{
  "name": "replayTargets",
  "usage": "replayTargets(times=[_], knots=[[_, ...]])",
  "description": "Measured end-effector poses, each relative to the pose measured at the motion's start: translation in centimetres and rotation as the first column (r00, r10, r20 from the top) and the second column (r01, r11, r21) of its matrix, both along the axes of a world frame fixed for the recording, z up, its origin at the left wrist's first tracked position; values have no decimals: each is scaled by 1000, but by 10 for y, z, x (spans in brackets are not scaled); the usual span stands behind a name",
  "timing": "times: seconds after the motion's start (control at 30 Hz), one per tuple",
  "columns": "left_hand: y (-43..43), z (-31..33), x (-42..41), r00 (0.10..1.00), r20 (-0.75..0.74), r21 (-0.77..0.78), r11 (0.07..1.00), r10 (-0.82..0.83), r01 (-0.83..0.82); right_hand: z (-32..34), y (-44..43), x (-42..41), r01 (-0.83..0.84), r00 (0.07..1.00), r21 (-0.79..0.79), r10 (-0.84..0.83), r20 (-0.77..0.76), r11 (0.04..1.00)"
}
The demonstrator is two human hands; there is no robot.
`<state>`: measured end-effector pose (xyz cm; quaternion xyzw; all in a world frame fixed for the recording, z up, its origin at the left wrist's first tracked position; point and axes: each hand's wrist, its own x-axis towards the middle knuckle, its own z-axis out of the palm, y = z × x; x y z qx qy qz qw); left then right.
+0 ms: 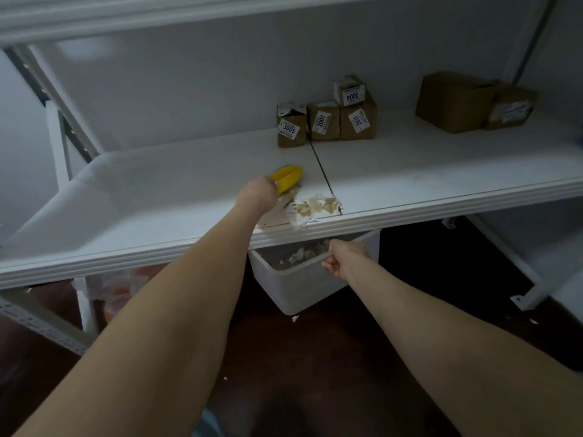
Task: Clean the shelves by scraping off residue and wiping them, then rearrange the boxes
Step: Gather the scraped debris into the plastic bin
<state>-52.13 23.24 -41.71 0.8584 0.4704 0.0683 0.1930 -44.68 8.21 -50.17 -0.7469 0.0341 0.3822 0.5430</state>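
Fingers point(275, 183) of the left hand point(257, 193) are clamped round a yellow scraper point(288, 177) on the white shelf point(157, 190), just beside loose residue point(315, 207) at its front edge, the right hand point(345, 258) grips the rim of a white tub point(299, 288) under that edge, and labelled boxes point(324, 120) stand at the back.

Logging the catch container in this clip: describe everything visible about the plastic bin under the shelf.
The plastic bin is a translucent white rectangular tub, open-topped, seemingly thin plastic. It hangs tilted just below the front edge of the shelf, which hides its far part. The right hand grips its near rim. Pale scraps lie inside.
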Motion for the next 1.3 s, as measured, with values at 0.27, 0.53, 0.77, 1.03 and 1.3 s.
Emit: replayTargets(times=[0.27,0.53,0.77,1.03,1.3], knots=[[-19,3,-4,973,-11,-96,968,-232,230,2,-10,-1,65,998,17,-65,-1,998],[-57,2,-22,944,-62,-15,946,-324,323,15,-21,-11,59,998,55,-60,1,997],[-74,4,-34,930,21,3,930,-367,367,22,-16,-17,40,999,78,-39,-20,996],[-55,0,-32,992,-91,94,991,-86,95,19,-15,-12,49,997,97,-43,-60,994],[-79,8,-29,965,15,-53,964,-260,261,22,-17,-15,27,998,76,-23,-51,997]])
